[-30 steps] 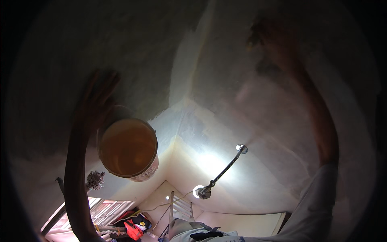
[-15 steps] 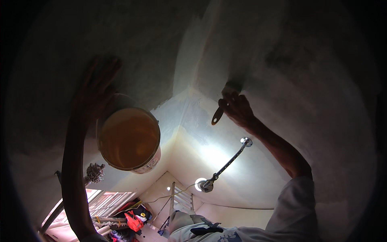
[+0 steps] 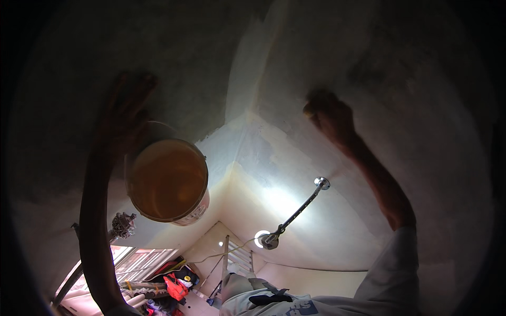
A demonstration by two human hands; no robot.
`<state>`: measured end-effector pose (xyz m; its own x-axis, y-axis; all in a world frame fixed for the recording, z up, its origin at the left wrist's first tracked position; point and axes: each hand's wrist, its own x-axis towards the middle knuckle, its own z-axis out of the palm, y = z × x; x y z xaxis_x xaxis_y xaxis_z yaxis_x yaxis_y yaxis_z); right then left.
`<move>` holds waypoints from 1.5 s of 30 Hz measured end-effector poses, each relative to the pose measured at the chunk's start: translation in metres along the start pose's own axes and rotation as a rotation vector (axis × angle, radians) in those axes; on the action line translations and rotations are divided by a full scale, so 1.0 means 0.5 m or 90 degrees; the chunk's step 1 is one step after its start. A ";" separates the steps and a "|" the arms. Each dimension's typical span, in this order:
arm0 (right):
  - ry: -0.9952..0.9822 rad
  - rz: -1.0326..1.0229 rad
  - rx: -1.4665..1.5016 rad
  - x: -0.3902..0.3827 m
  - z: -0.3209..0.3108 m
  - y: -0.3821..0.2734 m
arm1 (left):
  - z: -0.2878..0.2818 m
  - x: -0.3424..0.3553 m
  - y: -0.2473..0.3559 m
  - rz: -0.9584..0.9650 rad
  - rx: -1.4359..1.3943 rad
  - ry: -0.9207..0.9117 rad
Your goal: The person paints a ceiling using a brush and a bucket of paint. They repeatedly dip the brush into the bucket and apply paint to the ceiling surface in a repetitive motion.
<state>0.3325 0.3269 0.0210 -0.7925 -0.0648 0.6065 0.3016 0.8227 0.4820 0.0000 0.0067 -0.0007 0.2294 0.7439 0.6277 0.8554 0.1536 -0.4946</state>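
Note:
My left hand (image 3: 124,118) has its fingers spread against the dark painted surface (image 3: 190,68) at the upper left. Just below it and to its right is a bucket (image 3: 168,181) with a thin wire handle and a brownish inside; whether the handle touches my hand is unclear. My right hand (image 3: 332,118) is closed on a flat paintbrush (image 3: 312,105), blurred and mostly hidden, up against the surface right of the pale corner seam (image 3: 246,115). The paint there is patchy grey and white.
A metal bracket (image 3: 303,205) holds a bright lamp (image 3: 268,242) below my right hand. A metal fitting (image 3: 124,225) sits by my left forearm. Lower down are a ladder (image 3: 237,255), a cable (image 3: 203,259), a barred window (image 3: 147,260) and a red bag (image 3: 174,287).
My right hand and brush came down from the upper right toward the middle, then moved up and right again. My left hand and the bucket appear slightly higher in view than a second ago.

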 end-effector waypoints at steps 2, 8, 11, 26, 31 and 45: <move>0.164 -0.115 -0.018 0.050 -0.042 0.057 | 0.001 0.001 0.002 -0.003 -0.004 -0.023; 0.106 -0.059 -0.216 0.138 -0.134 0.066 | -0.012 0.006 0.002 -0.014 -0.003 -0.057; 0.067 -0.090 -0.290 0.048 -0.011 0.060 | 0.073 0.033 0.026 -0.001 -0.053 -0.051; -0.135 -0.056 0.017 -0.160 0.293 -0.209 | -0.009 0.008 0.000 -0.002 0.003 -0.047; -0.099 0.044 0.092 -0.078 0.202 -0.155 | -0.006 0.005 0.001 -0.008 0.006 -0.054; 0.192 -0.073 -0.099 0.158 0.028 -0.017 | -0.061 -0.022 -0.009 -0.039 0.031 -0.092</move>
<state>0.2598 0.3228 0.0558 -0.6402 -0.3349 0.6914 0.3151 0.7063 0.6339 0.0079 -0.0220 0.0126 0.1049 0.8178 0.5658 0.8417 0.2301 -0.4885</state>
